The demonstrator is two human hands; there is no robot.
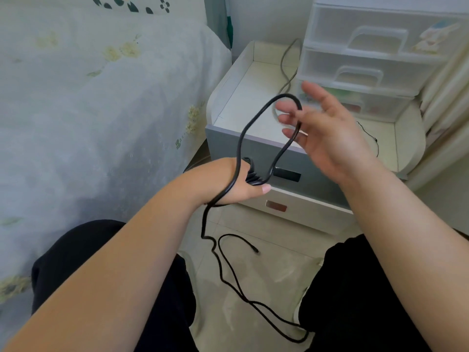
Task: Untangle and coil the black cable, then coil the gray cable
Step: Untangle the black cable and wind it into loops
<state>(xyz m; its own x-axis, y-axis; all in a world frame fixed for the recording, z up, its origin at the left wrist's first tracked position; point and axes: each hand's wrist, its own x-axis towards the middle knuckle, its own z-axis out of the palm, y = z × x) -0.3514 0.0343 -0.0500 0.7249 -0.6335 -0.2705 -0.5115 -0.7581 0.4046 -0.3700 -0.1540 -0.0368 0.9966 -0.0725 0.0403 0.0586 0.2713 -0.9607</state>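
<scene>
My left hand [234,185] grips several gathered turns of the black cable [241,141] in front of the nightstand. A loop of that cable rises from the left hand and hooks over the fingers of my right hand [327,133], which is raised with fingers spread and mostly straight. The rest of the black cable hangs from my left wrist and trails in loose bends across the floor between my knees, with its plug end lying free. The gray cable [285,69] lies on the nightstand top, running back beside the drawer unit.
A white and gray nightstand [228,97] stands ahead with drawers in its front. A translucent plastic drawer unit [375,59] sits on its right half. A bed with a floral cover [88,110] fills the left. A thin black cord [370,138] lies at the nightstand's right.
</scene>
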